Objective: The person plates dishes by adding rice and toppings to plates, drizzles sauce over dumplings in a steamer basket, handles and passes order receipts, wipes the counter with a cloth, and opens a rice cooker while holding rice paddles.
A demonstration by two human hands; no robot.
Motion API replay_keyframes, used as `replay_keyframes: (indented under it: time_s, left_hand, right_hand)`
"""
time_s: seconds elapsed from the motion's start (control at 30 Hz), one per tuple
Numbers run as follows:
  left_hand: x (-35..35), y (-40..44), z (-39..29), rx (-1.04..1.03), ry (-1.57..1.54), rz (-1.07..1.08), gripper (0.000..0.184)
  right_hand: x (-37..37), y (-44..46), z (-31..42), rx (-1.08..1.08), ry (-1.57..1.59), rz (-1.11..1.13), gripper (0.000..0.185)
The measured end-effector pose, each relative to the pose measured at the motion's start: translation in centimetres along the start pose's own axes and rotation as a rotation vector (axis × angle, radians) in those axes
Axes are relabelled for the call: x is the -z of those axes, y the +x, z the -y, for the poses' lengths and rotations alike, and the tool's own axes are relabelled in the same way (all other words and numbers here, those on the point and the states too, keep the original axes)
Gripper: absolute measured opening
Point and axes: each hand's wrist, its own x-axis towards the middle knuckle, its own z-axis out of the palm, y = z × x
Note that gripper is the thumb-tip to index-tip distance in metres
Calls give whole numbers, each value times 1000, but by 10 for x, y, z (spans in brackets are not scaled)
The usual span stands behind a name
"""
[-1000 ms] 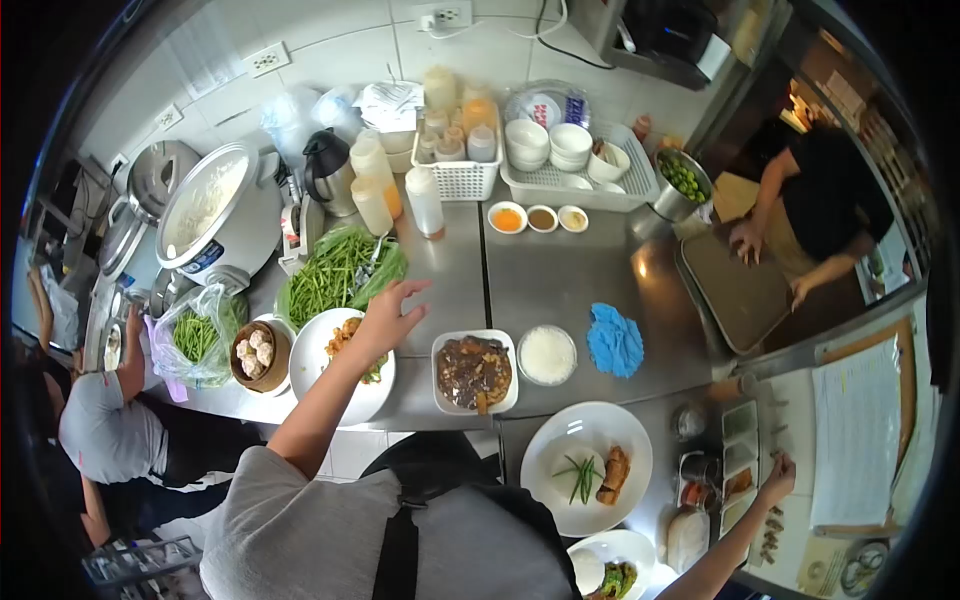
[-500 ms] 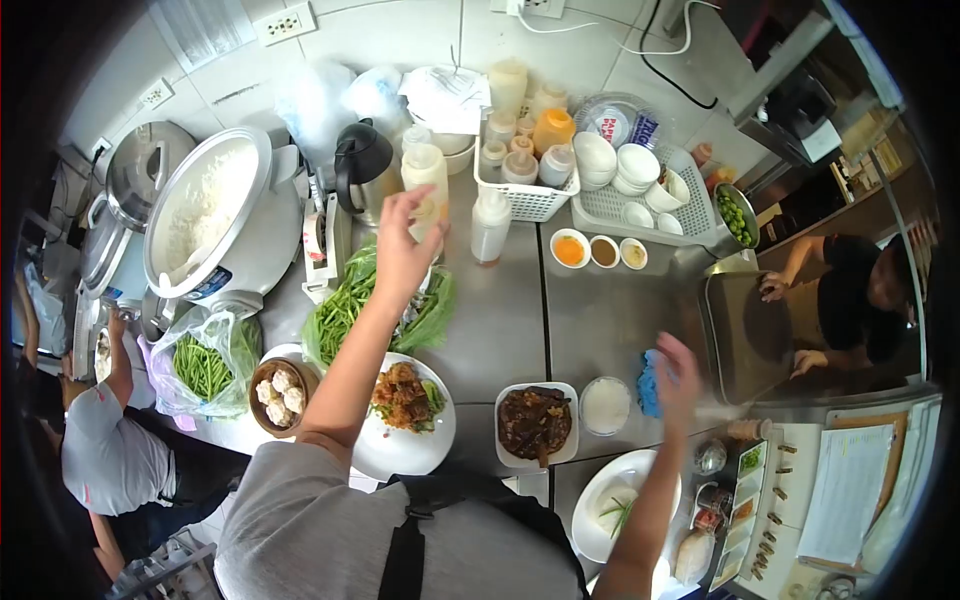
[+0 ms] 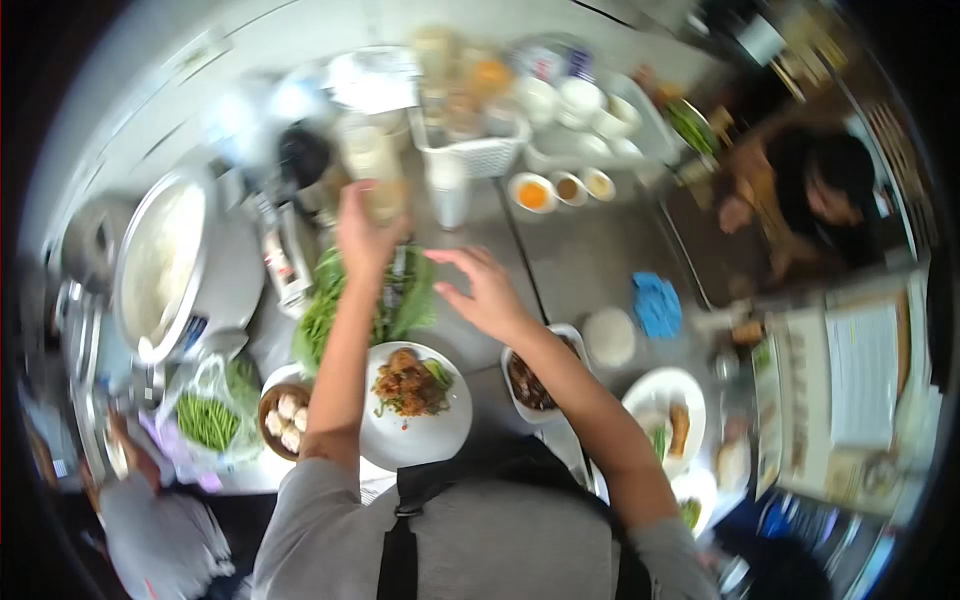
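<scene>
We look first to the squeeze bottle [image 3: 385, 200], which shows on the far side of the white plate [image 3: 435, 442], past the greens [image 3: 318, 325] lying just beyond that plate. The left hand [image 3: 368, 225] is at it, fingers and thumb curved about its near side, though blur keeps us from telling whether they grip or only touch. The right hand [image 3: 480, 290] hangs above the table [image 3: 595, 255], beyond the plate and to its right, thumb and fingers spread with nothing between them. We judge the step in hand to be a reach for the bottle, and the next move calls for a sure hold that clears the greens. Farther out, we see dumplings [image 3: 288, 412] left of the plate, dark food [image 3: 528, 385] to its right and a blue cloth [image 3: 657, 305] farther right. Half a second ago the right hand was partly over that cloth, right of the plate; now it has come across nearer the left
</scene>
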Motion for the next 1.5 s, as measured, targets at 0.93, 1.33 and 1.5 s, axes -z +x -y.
replay_keyframes:
  time_s: [0.93, 1.33, 1.5]
  left_hand:
    - [-280, -197, -243, -650, -75, 1028, 39]
    - [-365, -196, -246, -666, 252, 940, 34]
    - [-311, -111, -237, -733, -73, 684, 31]
  right_hand:
    - [237, -460, 82, -839, -869, -146, 72]
    - [239, -463, 54, -712, -990, -125, 56]
    - [255, -458, 51, -748, -925, -203, 58]
